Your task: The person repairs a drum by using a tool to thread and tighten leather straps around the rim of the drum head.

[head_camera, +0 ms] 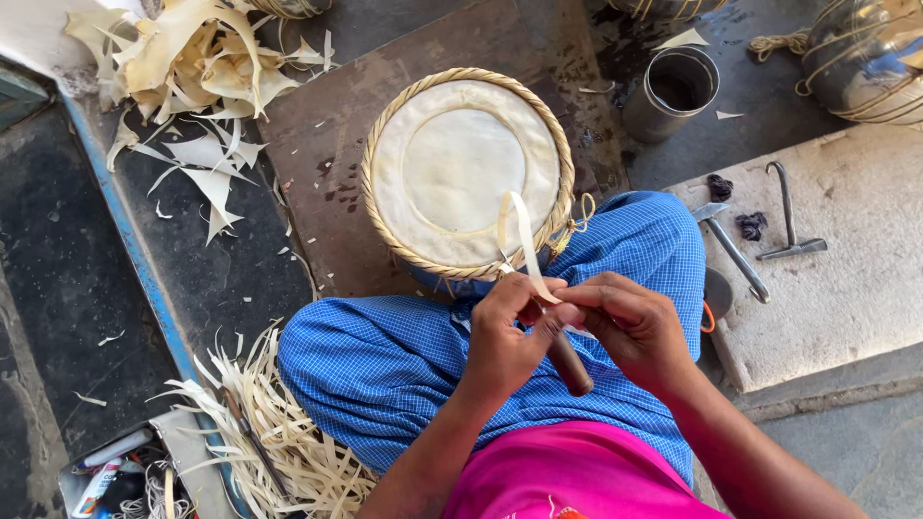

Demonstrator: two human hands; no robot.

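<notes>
- Seeing both hands meet low centre of the head view, over my lap in the blue checked cloth (385,356); pink shirt (567,476) at the bottom edge
- left hand (505,336) is closed around a tool with a dark wooden handle (569,363); handle sticks out below the fist, slanting down toward the right; blade end hidden between the fingers, can't tell its shape
- right hand (630,322) has fingertips pinched together on a pale leather strip (524,240); the strip runs up from the pinch and curls over the near rim of the drum
- both hands touch at the fingertips, right where strip and tool meet
- drum (468,173) stands upright just beyond the hands, between my knees; pale round skin head, braided cane-coloured ring round the rim; it sits on a brown wooden board (317,144), near the board's near edge
- heap of pale offcuts (192,58) at the far left corner of the floor, spilling past the board's left edge; bundle of thin pale strips (279,432) by my left knee
- metal cup (673,91) beyond the board's far right corner, open side up
- stone slab (827,269) on the right; a hammer (731,250) and a metal hook tool (790,216) lie on its left part, just apart; two small dark scraps beside them
- tray of small items at the bottom left corner; too cluttered to tell contents
- second drum, roped, at the top right corner, cut by the frame
</notes>
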